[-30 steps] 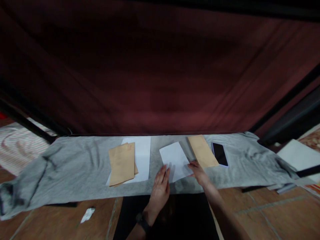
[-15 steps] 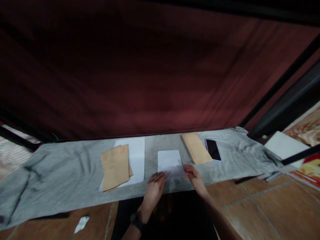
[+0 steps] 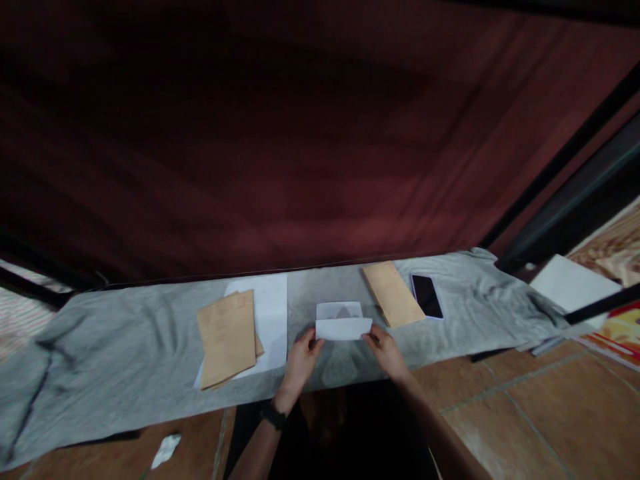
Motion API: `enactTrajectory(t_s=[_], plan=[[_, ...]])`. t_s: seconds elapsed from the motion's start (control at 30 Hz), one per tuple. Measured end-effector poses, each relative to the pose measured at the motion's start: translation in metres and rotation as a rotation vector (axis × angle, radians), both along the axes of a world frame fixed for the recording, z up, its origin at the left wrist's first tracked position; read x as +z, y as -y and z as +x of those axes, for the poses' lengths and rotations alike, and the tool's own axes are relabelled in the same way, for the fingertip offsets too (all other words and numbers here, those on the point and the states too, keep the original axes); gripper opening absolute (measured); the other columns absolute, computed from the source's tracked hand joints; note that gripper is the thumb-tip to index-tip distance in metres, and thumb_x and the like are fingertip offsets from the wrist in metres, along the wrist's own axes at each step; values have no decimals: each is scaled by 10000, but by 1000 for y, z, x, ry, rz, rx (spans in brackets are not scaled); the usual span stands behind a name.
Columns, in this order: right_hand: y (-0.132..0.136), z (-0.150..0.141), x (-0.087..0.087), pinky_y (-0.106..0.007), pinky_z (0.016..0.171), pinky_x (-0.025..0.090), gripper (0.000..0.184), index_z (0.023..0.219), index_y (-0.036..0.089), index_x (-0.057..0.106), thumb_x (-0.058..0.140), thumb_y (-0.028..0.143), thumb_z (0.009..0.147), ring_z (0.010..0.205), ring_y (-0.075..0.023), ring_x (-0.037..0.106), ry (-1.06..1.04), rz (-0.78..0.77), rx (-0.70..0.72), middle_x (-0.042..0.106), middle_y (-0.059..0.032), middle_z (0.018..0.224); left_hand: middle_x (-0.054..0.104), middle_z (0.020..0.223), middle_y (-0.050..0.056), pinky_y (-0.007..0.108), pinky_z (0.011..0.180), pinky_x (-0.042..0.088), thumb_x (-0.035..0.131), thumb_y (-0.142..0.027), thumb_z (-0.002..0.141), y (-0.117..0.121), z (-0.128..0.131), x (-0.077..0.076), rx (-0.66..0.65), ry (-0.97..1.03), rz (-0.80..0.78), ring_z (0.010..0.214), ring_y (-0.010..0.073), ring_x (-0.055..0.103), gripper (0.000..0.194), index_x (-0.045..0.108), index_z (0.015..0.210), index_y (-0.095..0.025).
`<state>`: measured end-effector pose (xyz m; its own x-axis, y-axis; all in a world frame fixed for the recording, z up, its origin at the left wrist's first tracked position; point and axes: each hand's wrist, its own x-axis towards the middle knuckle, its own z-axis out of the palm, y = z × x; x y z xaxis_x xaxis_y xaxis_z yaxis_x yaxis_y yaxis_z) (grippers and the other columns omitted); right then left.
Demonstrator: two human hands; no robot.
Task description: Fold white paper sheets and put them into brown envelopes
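A white sheet of paper [image 3: 343, 329] lies in front of me, its near part folded up and over toward the far part. My left hand [image 3: 302, 357] pinches the left end of the folded flap between thumb and fingers. At the flap's right end, my right hand [image 3: 384, 348] pinches the paper likewise. Just right of the sheet lies a brown envelope [image 3: 393, 293], apart from my right hand. To the left, several brown envelopes [image 3: 228, 339] rest on top of white paper [image 3: 273, 323].
A grey cloth [image 3: 140, 360] covers the narrow bench. Beyond the right envelope lies a phone [image 3: 427, 297] with a dark screen. A dark red panel [image 3: 320, 167] rises behind the bench. A crumpled white scrap [image 3: 165, 451] is on the tiled floor [image 3: 500, 413].
The near part of the sheet has been lifted and folded away from me, so the sheet looks shorter. Both hands now grip the flap's ends, the left having shifted slightly left.
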<state>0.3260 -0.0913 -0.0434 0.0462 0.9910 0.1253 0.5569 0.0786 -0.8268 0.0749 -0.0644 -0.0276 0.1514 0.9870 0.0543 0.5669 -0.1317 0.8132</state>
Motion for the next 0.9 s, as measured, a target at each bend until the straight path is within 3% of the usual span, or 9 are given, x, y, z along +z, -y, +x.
enactTrajectory(t_s=[0.13,0.4,0.5,0.7,0.77,0.9], plan=[[-9,-5,-2,-345,745,547,289,998,212,652,447,408,942,799,-236,698,54,7,-86,728,-67,849,739,966,61,335,786,545,542,-264,902,-12,11,2,96,-43,17,854,205,702,305,627,1183,-184],[-19,-16,-10,-389,812,543,417,1316,166,525,367,346,976,924,-273,713,284,38,-183,737,-131,1043,726,912,56,321,757,541,540,-214,904,-17,24,5,208,-180,-1,828,209,704,524,474,1419,-152],[-21,-20,-10,-393,875,525,417,1346,154,509,349,296,988,1010,-272,693,439,70,-195,713,-153,1149,739,986,81,316,772,544,533,-212,912,-16,27,5,213,-272,4,888,220,712,542,450,1445,-166],[-20,-28,-6,-438,913,489,391,1319,181,561,371,241,983,1035,-295,651,672,121,-253,705,-154,1082,713,1182,134,326,825,554,478,-198,933,-16,30,4,192,-470,79,1009,238,704,445,522,1374,-170],[-20,-32,-4,-445,961,474,408,1339,184,557,358,232,986,1128,-293,615,653,187,-206,674,-161,1194,718,1152,133,336,822,559,458,-199,941,-15,30,4,180,-500,89,998,243,703,416,544,1347,-168],[-18,-50,-6,-445,1095,409,472,1456,177,462,353,245,1002,1354,-254,477,572,290,18,497,-120,1497,680,1190,150,404,912,539,428,-193,949,-14,32,3,174,-584,168,1070,270,667,391,563,1315,-152]])
